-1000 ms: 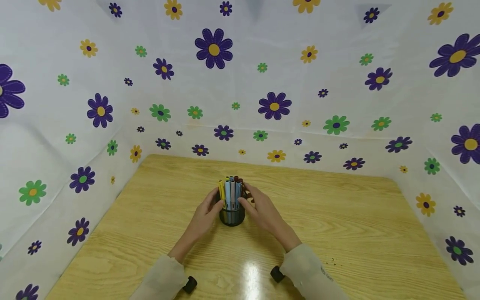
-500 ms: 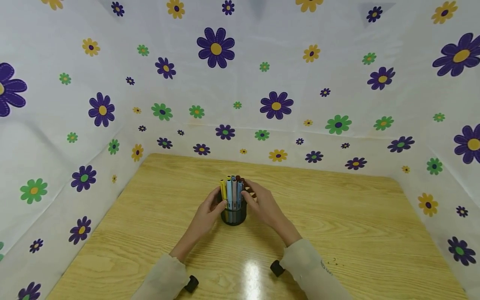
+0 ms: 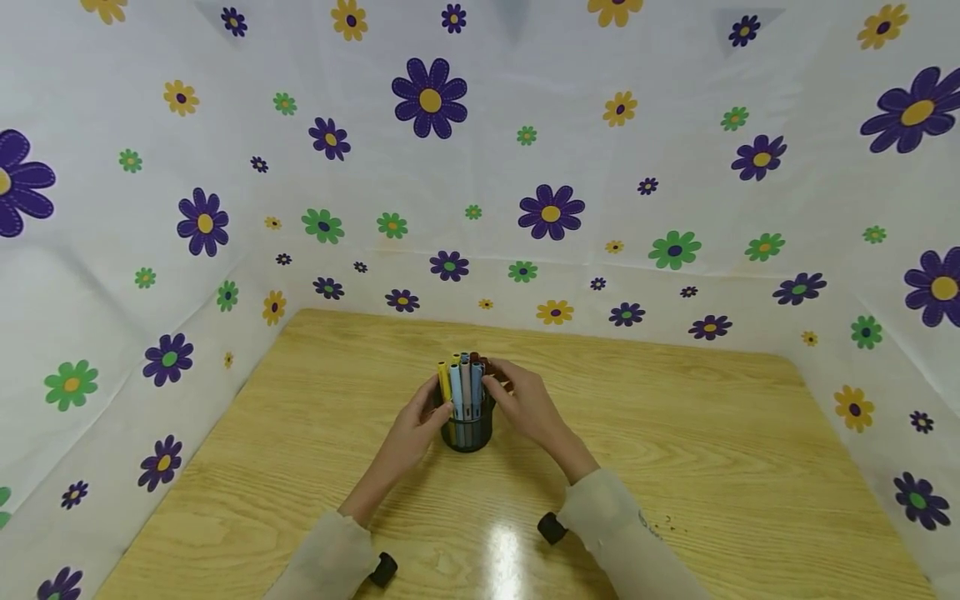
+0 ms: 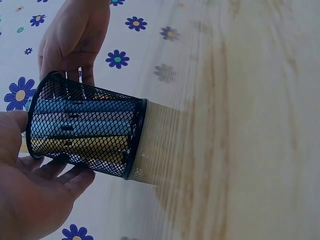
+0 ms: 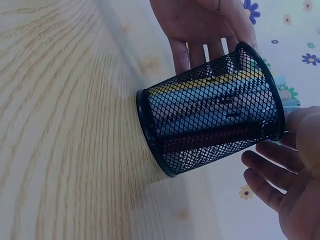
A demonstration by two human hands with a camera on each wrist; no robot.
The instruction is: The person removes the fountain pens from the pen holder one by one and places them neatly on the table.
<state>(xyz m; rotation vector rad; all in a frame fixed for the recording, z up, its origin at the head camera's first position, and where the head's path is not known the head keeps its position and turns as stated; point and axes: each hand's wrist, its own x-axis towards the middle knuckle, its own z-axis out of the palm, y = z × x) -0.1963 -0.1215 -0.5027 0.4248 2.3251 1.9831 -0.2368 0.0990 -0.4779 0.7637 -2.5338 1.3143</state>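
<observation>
A black mesh pen holder (image 3: 467, 433) stands upright on the wooden table, packed with several pens, among them yellow, light blue, grey and dark brown ones. Their caps rise above the rim. My left hand (image 3: 411, 427) grips the holder's left side, thumb at the front near the rim, fingers curled behind the mesh (image 4: 90, 125). My right hand (image 3: 528, 408) is at the right side, its thumb by the pen tops and its forefinger behind the rim. In the right wrist view, its lower fingers (image 5: 270, 172) spread loosely beside the mesh (image 5: 210, 110).
The wooden table (image 3: 675, 433) spreads around the holder. A white flower-patterned sheet (image 3: 480, 167) walls the back and both sides. A black strap piece sits at each cuff (image 3: 384, 570). Small dark specks (image 3: 670, 525) lie to the right of the right sleeve.
The right thumb has shifted up from the holder's front toward the pen caps. The left hand keeps its place, and the holder stays at the same spot.
</observation>
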